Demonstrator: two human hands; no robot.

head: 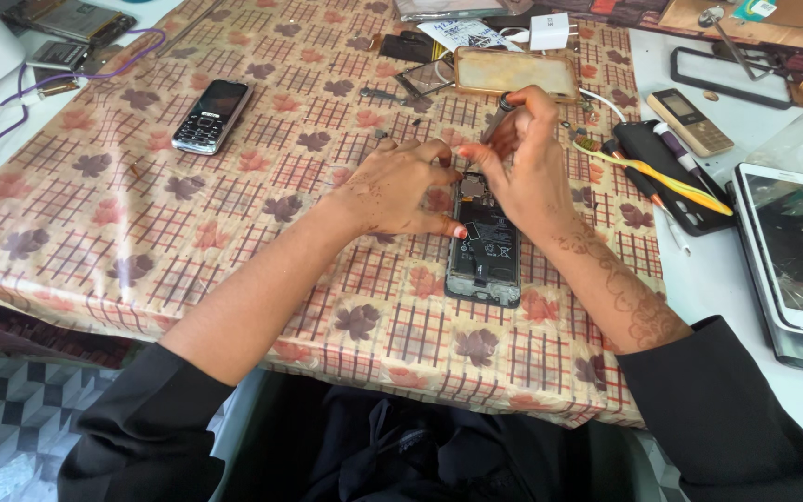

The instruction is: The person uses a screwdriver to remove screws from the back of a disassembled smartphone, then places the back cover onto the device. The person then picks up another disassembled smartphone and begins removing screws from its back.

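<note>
- My right hand (527, 172) is closed around a thin screwdriver (497, 118), fingers pinched on its shaft, tip pointing down at the upper end of the opened smartphone (485, 244).
- My left hand (400, 191) holds nothing; it lies flat with the fingertips pressed against the left edge of the smartphone, steadying it.
- The smartphone lies back cover off, its dark internals exposed, lengthwise on the checked tablecloth (141, 223), right of the bench's middle and closer to the near edge than the far one.
- A black keypad phone (210, 115) rests well apart, toward the far left of the cloth.
- A clear phone case (516, 72) lies just beyond my right hand, near the far edge.
- A yellow toothbrush (652, 174) lies across a black phone cover (690, 200) at the cloth's right edge.
- A white tablet with a cracked screen (796, 251) sits at the bench's right edge.
</note>
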